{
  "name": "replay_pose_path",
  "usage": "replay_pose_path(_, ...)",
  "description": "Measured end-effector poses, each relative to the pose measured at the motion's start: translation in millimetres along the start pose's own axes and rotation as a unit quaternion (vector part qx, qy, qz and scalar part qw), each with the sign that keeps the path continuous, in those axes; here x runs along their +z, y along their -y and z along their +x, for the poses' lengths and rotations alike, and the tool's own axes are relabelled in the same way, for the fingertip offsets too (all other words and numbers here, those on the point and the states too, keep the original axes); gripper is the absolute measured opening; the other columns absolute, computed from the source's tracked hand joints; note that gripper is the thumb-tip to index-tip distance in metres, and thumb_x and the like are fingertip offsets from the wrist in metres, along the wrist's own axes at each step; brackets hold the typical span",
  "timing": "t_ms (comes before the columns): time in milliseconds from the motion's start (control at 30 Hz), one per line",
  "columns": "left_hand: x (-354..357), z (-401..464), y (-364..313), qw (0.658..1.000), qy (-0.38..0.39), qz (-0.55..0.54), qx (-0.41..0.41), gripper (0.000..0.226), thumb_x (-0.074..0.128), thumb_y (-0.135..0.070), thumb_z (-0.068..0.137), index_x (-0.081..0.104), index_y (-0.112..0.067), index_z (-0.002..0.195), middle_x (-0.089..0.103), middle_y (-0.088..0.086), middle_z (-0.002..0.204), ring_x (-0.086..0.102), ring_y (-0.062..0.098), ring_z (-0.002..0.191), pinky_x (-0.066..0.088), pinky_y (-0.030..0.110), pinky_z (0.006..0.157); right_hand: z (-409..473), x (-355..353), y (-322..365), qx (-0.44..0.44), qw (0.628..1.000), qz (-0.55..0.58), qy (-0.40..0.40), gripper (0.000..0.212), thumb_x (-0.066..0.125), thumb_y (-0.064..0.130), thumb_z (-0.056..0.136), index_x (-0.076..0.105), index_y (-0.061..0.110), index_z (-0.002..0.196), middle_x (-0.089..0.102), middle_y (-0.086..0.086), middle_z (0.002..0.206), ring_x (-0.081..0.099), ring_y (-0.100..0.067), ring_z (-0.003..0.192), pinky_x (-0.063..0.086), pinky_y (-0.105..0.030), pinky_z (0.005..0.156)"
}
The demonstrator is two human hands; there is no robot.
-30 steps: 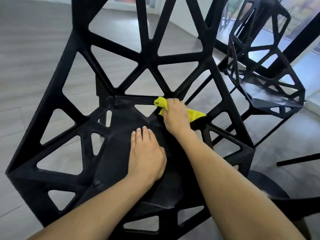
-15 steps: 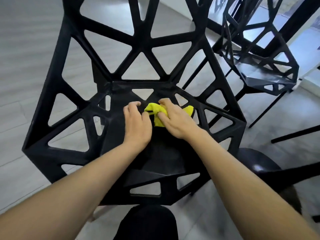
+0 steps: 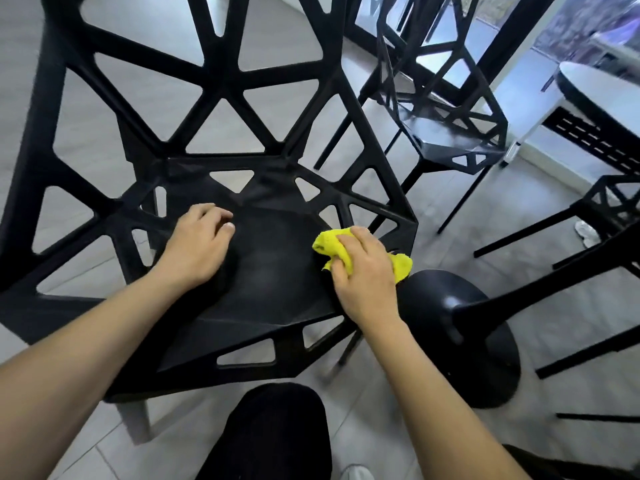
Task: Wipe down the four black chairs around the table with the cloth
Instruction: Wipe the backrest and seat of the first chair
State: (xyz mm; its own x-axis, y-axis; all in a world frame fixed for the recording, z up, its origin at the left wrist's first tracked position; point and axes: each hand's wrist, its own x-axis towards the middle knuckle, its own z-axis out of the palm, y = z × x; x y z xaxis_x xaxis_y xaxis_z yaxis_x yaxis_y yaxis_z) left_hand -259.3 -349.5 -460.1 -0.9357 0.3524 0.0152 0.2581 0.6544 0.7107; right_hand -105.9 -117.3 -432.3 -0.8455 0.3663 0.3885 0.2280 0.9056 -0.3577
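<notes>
Now, left to right:
Left hand (image 3: 197, 247): rests on the seat's left side, fingers loosely curled, holding nothing, seemingly bracing the near chair (image 3: 270, 271).
Cloth (image 3: 332, 245): yellow, bunched under the right hand at the seat's right edge.
Right hand (image 3: 363, 271): fingers curled over the cloth, pressing it to the seat.
Second chair (image 3: 446, 136): well apart, upper right.
Table (image 3: 602, 98): far right; blur hides detail.
Risk: the cloth could snag or slip through a lattice opening; a hard push may shift the chair.

bunched yellow cloth (image 3: 332, 245) lies on the right edge of the near black lattice chair's (image 3: 273, 268) seat.
</notes>
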Motion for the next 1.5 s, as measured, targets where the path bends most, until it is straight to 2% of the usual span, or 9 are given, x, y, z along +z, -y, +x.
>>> replay_pose_path(300, 15.9, -9.9, -16.0, 0.995, 0.016, 0.078, 0.057, 0.042, 0.046, -0.032, 0.093, 0.065, -0.010, 0.122, 0.048, 0.021, 0.145, 0.040, 0.037, 0.137, 0.030, 0.045, 0.116, -64.6, 18.1, 84.2, -0.239, 0.958, 0.140, 0.077, 0.036, 0.066, 0.023, 0.079, 0.073, 0.011, 0.112, 0.064, -0.010, 0.126, 0.058, -0.028, 0.116, 0.041, -0.036, 0.104)
replay_pose_path(433, 28.3, -24.9, -18.9, 0.972, 0.091, 0.162, 0.141, 0.060, 0.028, -0.052, 0.092, 0.054, -0.025, 0.139, 0.046, 0.005, 0.152, 0.037, 0.031, 0.142, 0.029, 0.044, 0.119, -25.6, -10.4, -21.6, -0.109, 0.993, 0.032, 0.009, 0.041, 0.061, 0.023, 0.083, 0.068, 0.016, 0.123, 0.058, -0.006, 0.135, 0.053, -0.026, 0.126, 0.034, -0.050, 0.113)
replay_pose_path(567, 27.8, -22.6, -18.2, 0.971, 0.088, 0.171, 0.141, 0.051, 0.038, -0.049, 0.097, 0.048, -0.030, 0.143, 0.041, 0.001, 0.155, 0.032, 0.027, 0.146, 0.025, 0.041, 0.121, 14.2, -24.1, -78.1, -0.139, 0.984, -0.105, -0.025, 0.044, 0.062, 0.007, 0.085, 0.062, 0.009, 0.129, 0.052, -0.016, 0.140, 0.045, -0.036, 0.134, 0.032, -0.054, 0.114)
replay_pose_path(700, 26.5, -24.4, -28.3, 0.974, 0.091, 0.159, 0.137, 0.062, 0.028, -0.052, 0.090, 0.050, -0.028, 0.143, 0.042, 0.002, 0.155, 0.032, 0.026, 0.145, 0.022, 0.038, 0.121, 51.1, -30.7, -90.9, -0.060, 0.993, -0.063, -0.075, 0.045, 0.060, 0.009, 0.087, 0.059, 0.009, 0.132, 0.047, -0.017, 0.143, 0.041, -0.035, 0.136, 0.034, -0.053, 0.112)
replay_pose_path(1000, 30.9, -30.6, -29.2, 0.981, 0.080, 0.133, 0.118, 0.042, 0.048, -0.030, 0.099, 0.052, -0.027, 0.140, 0.043, 0.002, 0.154, 0.030, 0.028, 0.145, 0.024, 0.042, 0.121, -95.7, -0.6, -20.4, 0.015, 0.987, 0.137, -0.085, 0.039, 0.049, 0.013, 0.094, 0.062, 0.004, 0.130, 0.049, -0.014, 0.141, 0.040, -0.031, 0.139, 0.034, -0.054, 0.112)
replay_pose_path(1133, 29.7, -31.6, -32.6, 0.989, 0.076, 0.076, 0.097, 0.038, 0.051, -0.019, 0.099, 0.058, -0.021, 0.136, 0.046, 0.004, 0.149, 0.035, 0.025, 0.141, 0.027, 0.035, 0.118, -131.1, 15.8, 46.9, -0.044, 0.988, 0.125, -0.083, 0.041, 0.047, 0.019, 0.094, 0.064, 0.006, 0.129, 0.049, -0.015, 0.142, 0.041, -0.034, 0.139, 0.036, -0.058, 0.109)
replay_pose_path(1300, 7.6, -22.0, -36.3, 0.991, 0.114, -0.050, 0.043, 0.035, 0.051, -0.004, 0.098, 0.063, -0.014, 0.129, 0.054, 0.001, 0.135, 0.046, 0.011, 0.128, 0.024, 0.004, 0.098, -144.4, 34.8, 122.5, -0.199, 0.974, 0.109, -0.026, 0.041, 0.044, 0.027, 0.096, 0.068, 0.015, 0.127, 0.056, -0.010, 0.141, 0.045, -0.027, 0.139, 0.038, -0.050, 0.112)
replay_pose_path(1400, -11.2, -22.5, -34.1, 0.991, 0.109, -0.078, -0.002, 0.037, 0.047, -0.005, 0.098, 0.064, -0.021, 0.126, 0.058, -0.004, 0.130, 0.050, 0.009, 0.124, 0.033, 0.015, 0.101, -126.6, 29.4, 131.2, -0.245, 0.964, 0.099, 0.033, 0.044, 0.061, 0.028, 0.080, 0.068, 0.020, 0.123, 0.059, -0.006, 0.136, 0.050, -0.024, 0.134, 0.039, -0.044, 0.112)
replay_pose_path(1500, -26.1, -35.5, -23.6, 0.997, 0.081, -0.013, -0.012, 0.036, 0.044, -0.008, 0.099, 0.062, -0.021, 0.127, 0.058, -0.004, 0.130, 0.051, 0.012, 0.123, 0.032, 0.017, 0.098, -91.0, 16.8, 100.6, -0.186, 0.979, 0.065, 0.059, 0.044, 0.059, 0.030, 0.077, 0.067, 0.022, 0.119, 0.061, -0.004, 0.128, 0.057, -0.026, 0.119, 0.046, -0.042, 0.104)
